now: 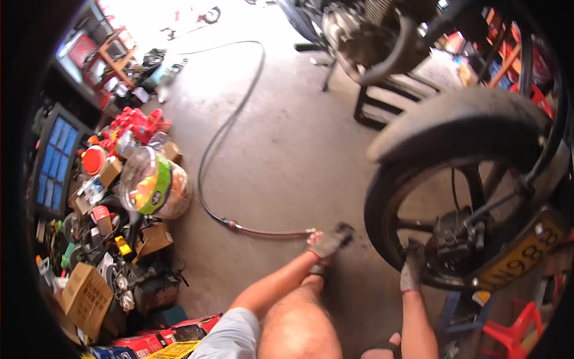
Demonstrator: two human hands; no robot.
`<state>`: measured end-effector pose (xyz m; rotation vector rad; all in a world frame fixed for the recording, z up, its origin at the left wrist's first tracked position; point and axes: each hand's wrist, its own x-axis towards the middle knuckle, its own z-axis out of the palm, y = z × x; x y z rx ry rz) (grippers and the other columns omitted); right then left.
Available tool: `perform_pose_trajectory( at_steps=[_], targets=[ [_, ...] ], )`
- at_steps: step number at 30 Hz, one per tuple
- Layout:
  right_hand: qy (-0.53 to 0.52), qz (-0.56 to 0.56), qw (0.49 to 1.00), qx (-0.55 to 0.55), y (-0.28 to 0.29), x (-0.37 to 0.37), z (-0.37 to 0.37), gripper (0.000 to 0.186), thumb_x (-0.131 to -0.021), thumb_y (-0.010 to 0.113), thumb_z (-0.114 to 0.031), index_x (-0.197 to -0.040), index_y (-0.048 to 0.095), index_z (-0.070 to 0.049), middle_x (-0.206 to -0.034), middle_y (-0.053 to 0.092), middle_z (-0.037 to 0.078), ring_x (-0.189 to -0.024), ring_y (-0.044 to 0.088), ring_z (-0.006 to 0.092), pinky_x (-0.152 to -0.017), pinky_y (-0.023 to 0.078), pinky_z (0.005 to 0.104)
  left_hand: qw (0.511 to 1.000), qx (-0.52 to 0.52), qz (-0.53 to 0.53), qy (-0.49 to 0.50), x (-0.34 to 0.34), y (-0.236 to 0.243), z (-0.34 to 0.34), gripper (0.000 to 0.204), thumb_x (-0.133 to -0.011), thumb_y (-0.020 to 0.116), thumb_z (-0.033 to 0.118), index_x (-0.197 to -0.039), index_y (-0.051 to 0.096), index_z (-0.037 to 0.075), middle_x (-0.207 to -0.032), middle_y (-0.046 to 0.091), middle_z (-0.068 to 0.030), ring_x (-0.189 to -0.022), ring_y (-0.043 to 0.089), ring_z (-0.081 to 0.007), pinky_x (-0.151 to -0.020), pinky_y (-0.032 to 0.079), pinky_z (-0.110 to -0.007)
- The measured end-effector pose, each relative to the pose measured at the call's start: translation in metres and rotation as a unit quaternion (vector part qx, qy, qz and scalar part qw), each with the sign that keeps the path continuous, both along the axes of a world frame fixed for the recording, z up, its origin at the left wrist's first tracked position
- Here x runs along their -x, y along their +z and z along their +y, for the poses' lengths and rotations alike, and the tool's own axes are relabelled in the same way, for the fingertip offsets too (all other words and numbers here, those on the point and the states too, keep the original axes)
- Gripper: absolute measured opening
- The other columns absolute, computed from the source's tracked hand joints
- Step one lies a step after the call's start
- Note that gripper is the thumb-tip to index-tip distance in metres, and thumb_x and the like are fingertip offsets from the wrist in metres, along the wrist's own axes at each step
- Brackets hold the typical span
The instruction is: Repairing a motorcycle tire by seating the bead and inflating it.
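Left hand (327, 242), gloved, fingers curled shut near the air hose (239, 119) end, low on the floor. Right hand (411, 269) grips the motorcycle wheel (418, 173) rim, right side.

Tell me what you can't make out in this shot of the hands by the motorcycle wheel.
- Right hand: its fingertips vanish behind the wheel rim in the head view, so its grip is unclear.
- Left hand: motion blur hides whether it holds anything.
- Hose: its far end washes out in glare.
- Brake caliper: too dark for detail.
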<state>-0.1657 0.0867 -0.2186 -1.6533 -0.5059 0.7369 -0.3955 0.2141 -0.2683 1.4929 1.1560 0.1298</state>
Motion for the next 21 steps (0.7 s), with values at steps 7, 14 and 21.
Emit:
perform_pose_trajectory(
  at_steps=[7,14,21],
  targets=[
    [-0.032,-0.223,0.974,0.028,-0.008,-0.014,0.016,0.023,-0.092,0.055,-0.025,-0.087,0.059,-0.002,-0.080,0.057,-0.001,-0.075,0.050,0.0128,-0.073,0.040,0.0289,0.948,-0.271,0.155,0.065,0.100,-0.033,0.013,0.026,-0.085,0.057,0.021,-0.105,0.059,0.006,-0.100,0.063,-0.0182,-0.093,0.060,-0.0361,-0.080,0.047,-0.044],
    [0.132,-0.111,0.981,0.089,0.004,0.032,-0.043,0.024,-0.087,0.056,-0.025,-0.081,0.059,-0.001,-0.070,0.064,0.007,-0.067,0.060,0.0207,-0.062,0.045,0.0340,0.876,-0.422,0.233,-0.006,0.129,-0.035,0.007,0.017,-0.073,0.064,0.014,-0.089,0.065,0.010,-0.089,0.063,-0.0147,-0.087,0.059,-0.0351,-0.074,0.047,-0.046],
    [0.320,-0.183,0.837,0.404,-0.047,0.057,-0.108,0.033,-0.089,0.049,-0.028,-0.106,0.059,-0.001,-0.101,0.063,0.024,-0.098,0.060,0.0380,-0.083,0.046,0.0437,0.916,-0.367,0.161,0.022,0.120,-0.018,0.034,0.014,-0.077,0.064,0.015,-0.090,0.064,0.009,-0.088,0.062,-0.0172,-0.081,0.060,-0.0367,-0.068,0.047,-0.045]
  ],
)
